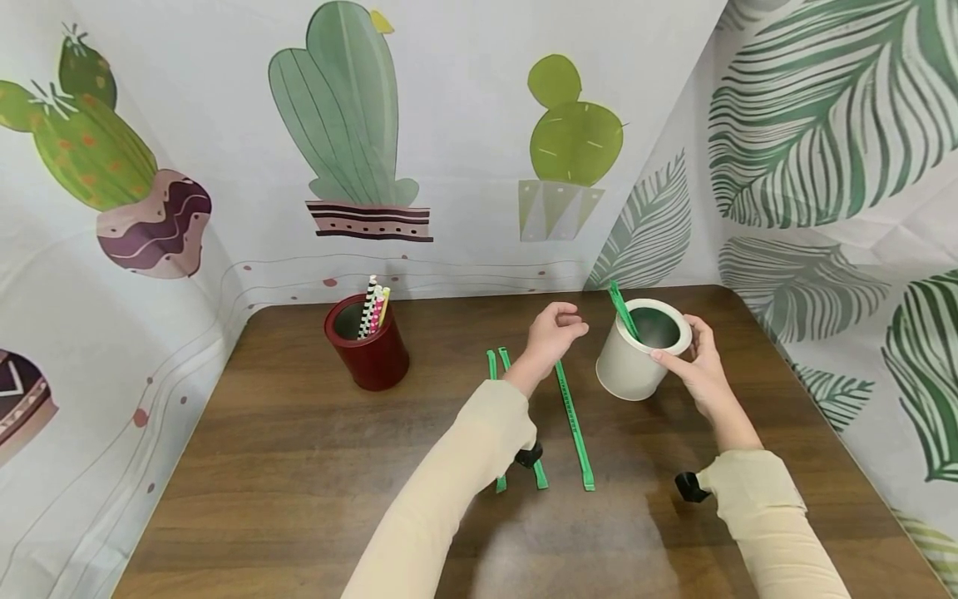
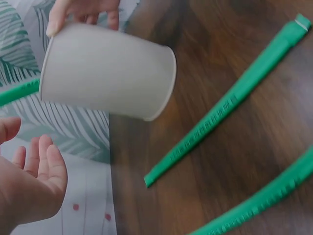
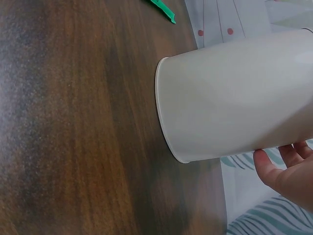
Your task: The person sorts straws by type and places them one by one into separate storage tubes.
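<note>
A white canister (image 1: 629, 366) stands at the table's right back, with green wrapped straws (image 1: 623, 311) poking above its rim. My right hand (image 1: 705, 370) grips it near the top, thumb at the front and fingers round the right side. In the right wrist view, the thumb and fingertips touch the canister wall (image 3: 234, 98). To the canister's left, my left hand (image 1: 554, 339) hovers with loosely bent fingers, holding nothing. Beneath and beside that arm lie three green wrapped straws (image 1: 575, 428) on the table, two partly hidden by the sleeve and wrist.
A dark red canister (image 1: 380, 362) with several patterned straws (image 1: 372, 312) stands at the back left. Printed cloth (image 1: 464, 150) hangs behind the brown wooden table (image 1: 314, 482). Each wrist carries a small black camera (image 1: 690, 487).
</note>
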`<state>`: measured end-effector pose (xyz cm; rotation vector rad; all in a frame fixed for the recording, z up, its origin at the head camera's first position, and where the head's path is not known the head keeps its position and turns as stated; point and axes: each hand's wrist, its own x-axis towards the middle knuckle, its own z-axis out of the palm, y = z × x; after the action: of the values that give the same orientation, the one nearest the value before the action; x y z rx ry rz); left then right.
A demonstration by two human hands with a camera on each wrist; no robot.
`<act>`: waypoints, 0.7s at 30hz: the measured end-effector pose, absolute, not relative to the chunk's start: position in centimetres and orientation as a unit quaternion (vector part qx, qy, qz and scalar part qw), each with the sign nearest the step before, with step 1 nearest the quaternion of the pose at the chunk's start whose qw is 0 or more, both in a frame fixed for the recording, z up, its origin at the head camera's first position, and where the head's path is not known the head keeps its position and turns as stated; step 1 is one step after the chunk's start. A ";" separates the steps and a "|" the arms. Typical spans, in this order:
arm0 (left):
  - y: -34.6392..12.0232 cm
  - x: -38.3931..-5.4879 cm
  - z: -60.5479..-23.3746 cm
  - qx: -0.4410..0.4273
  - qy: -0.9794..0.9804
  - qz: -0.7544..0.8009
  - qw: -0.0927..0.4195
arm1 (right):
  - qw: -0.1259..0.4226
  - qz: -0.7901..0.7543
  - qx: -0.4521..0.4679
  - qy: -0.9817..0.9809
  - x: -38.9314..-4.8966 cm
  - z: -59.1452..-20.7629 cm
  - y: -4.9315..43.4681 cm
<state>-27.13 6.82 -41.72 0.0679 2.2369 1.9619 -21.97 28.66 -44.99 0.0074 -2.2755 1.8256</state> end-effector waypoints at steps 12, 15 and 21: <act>1.9 -28.2 -43.6 0.018 0.729 0.680 0.082 | 0.114 0.622 0.010 -0.775 -21.8 -44.7 28.6; 0.6 -28.1 -44.2 0.014 0.725 0.682 0.096 | 0.114 0.621 0.010 -0.776 -21.8 -44.7 28.5; -1.3 -27.9 -45.9 0.006 0.725 0.680 0.109 | 0.115 0.627 0.007 -0.771 -21.8 -44.7 28.5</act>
<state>-27.91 -1.28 -45.94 0.0180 2.1315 1.9997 -21.79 28.46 -44.69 0.0210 -2.2593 1.8370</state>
